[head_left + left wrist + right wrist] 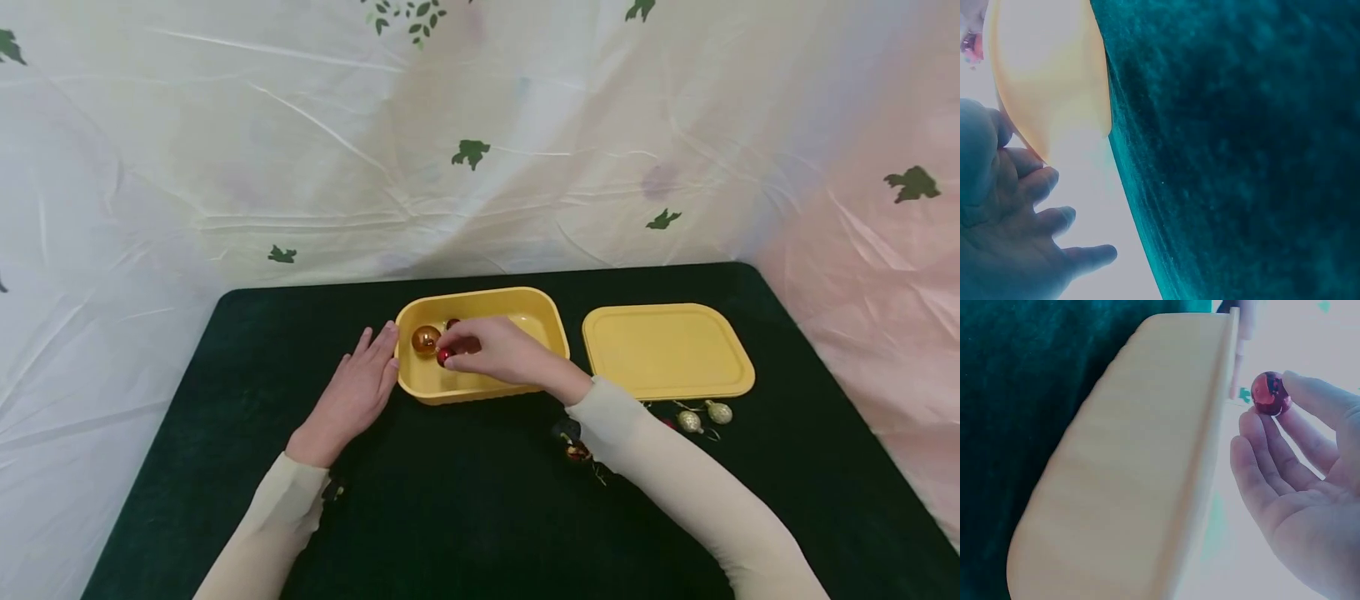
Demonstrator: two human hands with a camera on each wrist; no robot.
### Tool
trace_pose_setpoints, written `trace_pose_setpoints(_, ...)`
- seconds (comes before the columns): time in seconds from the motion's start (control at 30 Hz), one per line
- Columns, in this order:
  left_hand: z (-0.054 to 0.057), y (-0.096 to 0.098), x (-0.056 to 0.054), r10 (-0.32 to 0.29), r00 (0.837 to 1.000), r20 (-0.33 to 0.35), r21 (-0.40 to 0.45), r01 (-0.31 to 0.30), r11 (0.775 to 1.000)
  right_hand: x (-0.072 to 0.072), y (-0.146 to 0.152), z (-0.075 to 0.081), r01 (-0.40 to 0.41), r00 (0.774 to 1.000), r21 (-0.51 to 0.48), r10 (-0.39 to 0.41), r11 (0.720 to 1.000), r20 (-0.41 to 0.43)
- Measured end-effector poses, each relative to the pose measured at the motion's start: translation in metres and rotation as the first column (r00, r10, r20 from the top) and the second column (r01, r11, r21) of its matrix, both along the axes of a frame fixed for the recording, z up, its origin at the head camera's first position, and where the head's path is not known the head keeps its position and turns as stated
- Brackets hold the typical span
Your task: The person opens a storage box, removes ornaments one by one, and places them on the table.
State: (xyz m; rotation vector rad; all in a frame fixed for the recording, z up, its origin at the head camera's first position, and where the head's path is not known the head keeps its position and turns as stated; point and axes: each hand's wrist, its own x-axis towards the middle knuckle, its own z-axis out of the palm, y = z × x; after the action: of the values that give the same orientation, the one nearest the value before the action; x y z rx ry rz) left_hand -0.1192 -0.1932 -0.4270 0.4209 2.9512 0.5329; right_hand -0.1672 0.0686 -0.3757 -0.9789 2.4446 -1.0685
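A yellow plastic container (480, 395) stands without its lid on the dark green tabletop. My right hand (508, 350) reaches over it and pinches a small shiny red ball ornament (445, 357) between thumb and fingertips. In the right wrist view that red ball (1270, 394) shows above the level of the rim. A larger amber ball ornament (425, 340) lies inside at the left end, and part of a dark red ball (452, 322) appears behind my fingers. With fingers extended, my left hand (352, 396) rests against the container's left end.
To the right lies a flat yellow lid (667, 350). Two pale gold ornaments (689, 421) sit just in front of it, beside a mostly hidden red one (667, 423). An amber ornament (577, 452) shows by my right sleeve. A patterned cloth (330, 167) hangs behind the table.
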Motion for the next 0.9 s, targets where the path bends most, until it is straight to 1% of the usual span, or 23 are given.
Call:
trace_pose_setpoints(0.27, 0.001, 0.0, 0.001, 0.02, 1.0, 0.021, 0.023, -0.02, 1.0, 0.015, 0.023, 0.018, 0.017, 1.0, -0.048, -0.018, 0.999, -0.019)
trace_pose_setpoints(0.5, 0.001, 0.0, 0.002, 0.019, 0.999, 0.028, 0.039, -0.02, 0.999, 0.034, 0.051, 0.026, 0.08, 0.997, -0.1, -0.08, 0.992, 0.004)
trace_pose_setpoints(0.7, 0.001, -0.001, 0.001, 0.012, 0.999, 0.039, 0.043, -0.014, 0.999, 0.048, 0.073, 0.028, 0.139, 0.99, -0.103, -0.139, 0.985, 0.007)
trace_pose_setpoints(0.9, -0.001, -0.001, 0.001, 0.008, 0.999, 0.031, 0.053, -0.01, 0.999, 0.06, 0.09, 0.024, 0.162, 0.987, -0.09, -0.161, 0.983, 0.022)
